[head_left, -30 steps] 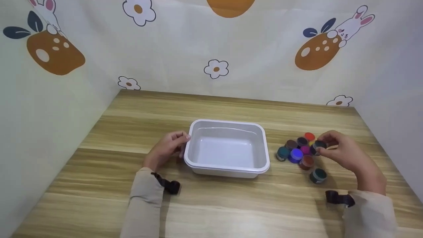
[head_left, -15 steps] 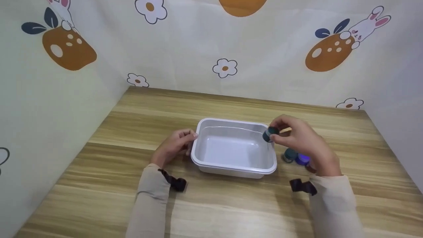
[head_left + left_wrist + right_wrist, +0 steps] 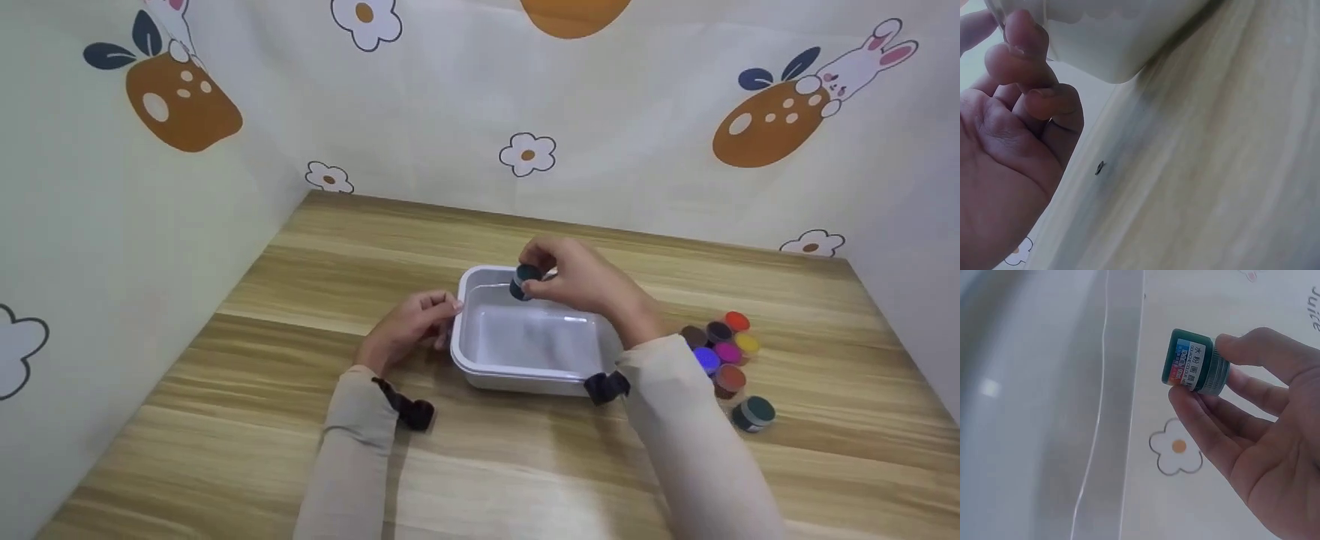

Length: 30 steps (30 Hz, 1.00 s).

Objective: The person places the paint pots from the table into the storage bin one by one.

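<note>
My right hand (image 3: 581, 281) pinches a small paint jar (image 3: 523, 283) of dark green gouache between thumb and fingers, over the back part of a white plastic tub (image 3: 517, 381). In the right wrist view the jar (image 3: 1193, 360) lies tilted on its side, its printed label showing. The tub's inner floor shows no jars in the head view; its right end is hidden behind my right wrist. My left hand (image 3: 409, 326) holds the tub's left rim, thumb on the edge. Seen from the left wrist, its other fingers (image 3: 1053, 107) curl beside the tub's outer wall (image 3: 1100, 45).
To the tub's right stands a cluster of paint jars, among them a red one (image 3: 737, 322), a yellow one (image 3: 747, 343) and a blue one (image 3: 705, 360). A dark green jar (image 3: 754, 414) stands apart, nearer the front. Patterned cloth (image 3: 450, 97) walls the wooden table (image 3: 480, 480).
My right hand has lifted a dark green jar from the cluster and carried it left over the tub. My left hand keeps its hold on the rim. The head view has shifted slightly.
</note>
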Available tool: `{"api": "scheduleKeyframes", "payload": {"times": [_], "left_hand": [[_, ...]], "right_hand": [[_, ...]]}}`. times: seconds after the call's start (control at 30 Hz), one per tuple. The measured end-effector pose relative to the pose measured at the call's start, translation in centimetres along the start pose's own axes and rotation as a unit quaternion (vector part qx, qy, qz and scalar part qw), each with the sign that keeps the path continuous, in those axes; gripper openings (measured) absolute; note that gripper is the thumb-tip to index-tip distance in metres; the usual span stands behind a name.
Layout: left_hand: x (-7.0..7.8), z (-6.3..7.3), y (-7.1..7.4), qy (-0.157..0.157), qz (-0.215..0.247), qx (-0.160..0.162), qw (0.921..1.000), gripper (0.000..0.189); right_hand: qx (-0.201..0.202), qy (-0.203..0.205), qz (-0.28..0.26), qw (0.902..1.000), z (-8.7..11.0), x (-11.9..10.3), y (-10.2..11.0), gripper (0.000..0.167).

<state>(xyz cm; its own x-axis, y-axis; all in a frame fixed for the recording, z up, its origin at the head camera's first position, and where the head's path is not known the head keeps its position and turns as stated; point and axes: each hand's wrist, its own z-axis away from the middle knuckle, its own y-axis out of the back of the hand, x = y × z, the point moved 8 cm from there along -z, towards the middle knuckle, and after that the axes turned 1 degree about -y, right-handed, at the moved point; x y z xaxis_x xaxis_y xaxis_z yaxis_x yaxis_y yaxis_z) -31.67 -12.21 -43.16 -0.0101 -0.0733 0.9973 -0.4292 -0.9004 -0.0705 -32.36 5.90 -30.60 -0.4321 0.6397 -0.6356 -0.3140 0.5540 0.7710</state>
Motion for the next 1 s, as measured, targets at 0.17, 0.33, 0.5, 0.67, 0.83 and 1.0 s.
{"api": "scheduleKeyframes", "payload": {"times": [0.17,0.33,0.5,0.67,0.83,1.0], "left_hand": [[0.0,0.0,0.1,0.007,-0.01,0.002,0.9999,0.017],[0.0,0.0,0.0,0.0,-0.006,-0.007,1.0,0.019],[0.0,0.0,-0.1,0.001,-0.004,-0.01,0.9999,0.019],[-0.1,0.1,0.0,-0.003,-0.006,-0.01,0.9999,0.019],[-0.1,0.0,-0.1,-0.015,0.004,-0.019,0.9997,0.017],[-0.1,-0.1,-0.3,-0.021,0.007,-0.027,0.9994,0.018]], "right_hand": [[-0.031,-0.018,0.03,0.9989,-1.5,0.0,-2.6,0.028],[-0.049,-0.039,0.057,0.9964,-2.3,0.2,-4.9,0.027],[-0.061,-0.06,0.083,0.9929,-2.8,0.3,-6.5,0.02],[-0.06,-0.073,0.1,0.9906,-3.2,0.2,-7.5,0.015],[-0.045,-0.055,0.106,0.9919,-3.4,-0.1,-8.0,0.012],[-0.04,-0.054,0.104,0.9924,-3.4,0.4,-8.1,0.017]]}}
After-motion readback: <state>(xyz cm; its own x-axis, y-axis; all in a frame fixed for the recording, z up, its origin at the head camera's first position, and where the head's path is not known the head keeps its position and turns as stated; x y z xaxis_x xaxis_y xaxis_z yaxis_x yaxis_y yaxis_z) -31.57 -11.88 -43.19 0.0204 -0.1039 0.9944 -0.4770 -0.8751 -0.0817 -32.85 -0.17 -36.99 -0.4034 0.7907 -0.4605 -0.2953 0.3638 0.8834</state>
